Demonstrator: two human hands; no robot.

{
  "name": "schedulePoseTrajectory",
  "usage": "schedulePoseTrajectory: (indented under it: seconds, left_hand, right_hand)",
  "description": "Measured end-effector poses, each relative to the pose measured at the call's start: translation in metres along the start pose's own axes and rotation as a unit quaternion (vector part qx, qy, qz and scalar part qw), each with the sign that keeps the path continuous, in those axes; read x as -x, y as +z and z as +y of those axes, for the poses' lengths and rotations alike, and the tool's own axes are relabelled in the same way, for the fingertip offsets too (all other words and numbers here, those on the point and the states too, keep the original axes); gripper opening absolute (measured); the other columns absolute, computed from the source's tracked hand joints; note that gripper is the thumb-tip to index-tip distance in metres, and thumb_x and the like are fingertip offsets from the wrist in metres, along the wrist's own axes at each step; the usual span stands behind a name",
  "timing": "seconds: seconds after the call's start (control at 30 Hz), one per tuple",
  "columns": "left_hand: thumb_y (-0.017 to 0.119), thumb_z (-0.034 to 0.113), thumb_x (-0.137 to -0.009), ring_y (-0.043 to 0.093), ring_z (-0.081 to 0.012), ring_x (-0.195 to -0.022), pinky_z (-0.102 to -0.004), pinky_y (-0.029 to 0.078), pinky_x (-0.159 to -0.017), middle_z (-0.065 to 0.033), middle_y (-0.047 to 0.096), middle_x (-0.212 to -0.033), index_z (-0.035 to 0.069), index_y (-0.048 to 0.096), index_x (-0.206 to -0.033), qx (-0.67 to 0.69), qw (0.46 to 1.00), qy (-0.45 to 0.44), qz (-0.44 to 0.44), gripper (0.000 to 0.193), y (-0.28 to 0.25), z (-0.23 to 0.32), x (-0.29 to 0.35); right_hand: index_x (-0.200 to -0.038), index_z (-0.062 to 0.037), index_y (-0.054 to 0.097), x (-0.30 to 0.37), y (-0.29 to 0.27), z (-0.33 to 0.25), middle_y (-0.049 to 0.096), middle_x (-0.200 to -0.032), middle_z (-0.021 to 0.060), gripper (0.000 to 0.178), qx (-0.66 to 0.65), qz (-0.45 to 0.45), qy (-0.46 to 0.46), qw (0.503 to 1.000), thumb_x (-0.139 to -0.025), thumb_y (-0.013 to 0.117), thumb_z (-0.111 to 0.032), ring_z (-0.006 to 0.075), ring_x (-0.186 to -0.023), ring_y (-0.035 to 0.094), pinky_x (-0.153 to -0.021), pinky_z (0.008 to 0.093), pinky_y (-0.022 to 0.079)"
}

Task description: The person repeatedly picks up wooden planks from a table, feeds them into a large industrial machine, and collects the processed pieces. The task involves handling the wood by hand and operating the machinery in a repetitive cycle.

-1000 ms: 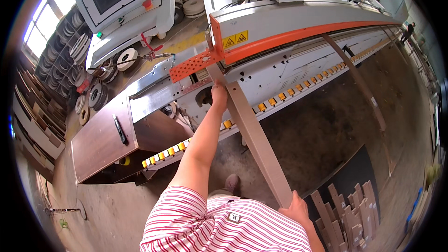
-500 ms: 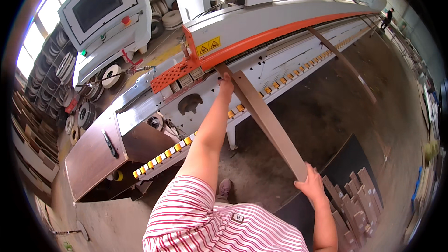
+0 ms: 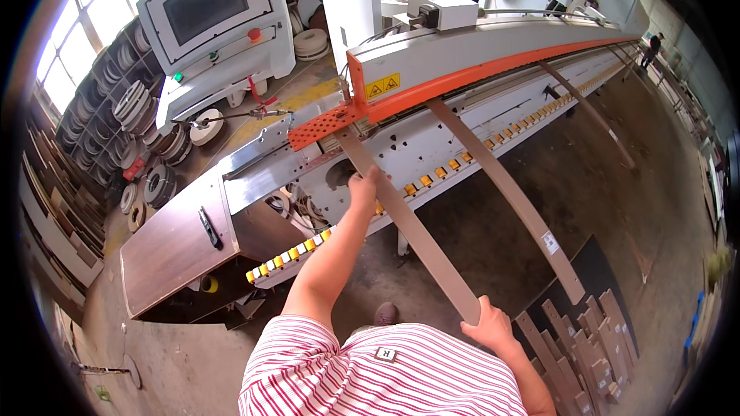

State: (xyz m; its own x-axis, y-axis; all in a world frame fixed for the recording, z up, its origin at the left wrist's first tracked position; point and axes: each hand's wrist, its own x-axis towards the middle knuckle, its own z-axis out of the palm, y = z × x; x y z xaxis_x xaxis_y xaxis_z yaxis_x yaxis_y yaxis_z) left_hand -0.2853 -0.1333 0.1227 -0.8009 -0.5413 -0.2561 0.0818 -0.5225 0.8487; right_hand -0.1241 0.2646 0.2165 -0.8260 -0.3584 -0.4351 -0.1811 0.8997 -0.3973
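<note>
A long, narrow brown board (image 3: 420, 235) slants between my two hands. Its far end lies at the infeed of an edge banding machine (image 3: 501, 42), by the perforated orange guard (image 3: 327, 129). Partway along, my left hand (image 3: 364, 187) is closed around the board's left edge. At the near end my right hand (image 3: 487, 325) grips the corner, thumb on top. To the right, a second brown board (image 3: 505, 185) with a white label sticks out from under the machine's orange rail, touched by neither hand. Farther along, a third board (image 3: 590, 112) juts out likewise.
Stacked brown strips (image 3: 574, 350) stand on a dark panel at lower right. A control console (image 3: 212, 11) rises at upper left. Left of me, a utility knife (image 3: 209, 228) lies on a brown cabinet (image 3: 177, 262). Yellow rollers (image 3: 289, 256) line the machine's front edge.
The held board's far end now sits farther left, at the orange guard. My left hand has slid nearer along it. The labelled board now shows separately, farther right. My view has shifted.
</note>
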Motion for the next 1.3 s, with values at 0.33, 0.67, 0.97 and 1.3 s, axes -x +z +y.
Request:
schedulePoseTrajectory:
  seconds: [0.33, 0.67, 0.97, 1.3]
  left_hand:
    - [0.049, 0.030, -0.103, 0.068, -0.0315, -0.081, -0.0479, 0.058, -0.068, -0.0167, 0.063, -0.095, 0.002, 0.046, -0.114, 0.065, 0.997, -0.045, -0.001, 0.030, -0.034, 0.001, -0.066]
    - [0.034, 0.046, -0.105, 0.063, -0.0296, -0.069, -0.0470, 0.058, -0.060, -0.0168, 0.059, -0.087, 0.003, 0.040, -0.115, 0.030, 0.996, -0.070, 0.041, 0.044, -0.020, 0.003, -0.073]
    - [0.033, 0.049, -0.105, 0.062, -0.0275, -0.065, -0.0449, 0.056, -0.056, -0.0154, 0.058, -0.082, 0.004, 0.040, -0.113, -0.012, 0.994, -0.072, 0.084, 0.046, -0.012, 0.005, -0.071]
    - [0.031, 0.047, -0.105, 0.062, -0.0263, -0.063, -0.0446, 0.057, -0.057, -0.0151, 0.058, -0.082, 0.003, 0.042, -0.112, -0.035, 0.991, -0.082, 0.097, 0.046, 0.016, 0.004, -0.074]
  right_hand:
    - [-0.109, 0.0014, 0.044, -0.027, 0.039, -0.025, 0.068, -0.093, 0.0270, 0.055, -0.011, 0.023, -0.064, 0.998, -0.078, 0.068, -0.037, 0.0430, -0.087, 0.067, -0.078, 0.0499, 0.053]
    - [-0.111, 0.0034, 0.045, -0.046, 0.030, -0.032, 0.068, -0.089, 0.0288, 0.058, -0.012, 0.001, -0.068, 0.998, -0.075, 0.067, -0.036, 0.0432, -0.083, 0.068, -0.077, 0.0502, 0.054]
    - [-0.109, 0.0042, 0.044, -0.056, 0.025, -0.026, 0.068, -0.083, 0.0283, 0.058, -0.012, -0.027, -0.081, 0.996, -0.074, 0.066, -0.036, 0.0434, -0.078, 0.068, -0.075, 0.0502, 0.054]
    - [-0.108, 0.0047, 0.042, -0.073, 0.010, -0.012, 0.067, -0.085, 0.0289, 0.058, -0.004, -0.045, -0.083, 0.996, -0.075, 0.069, -0.035, 0.0441, -0.081, 0.068, -0.076, 0.0509, 0.053]
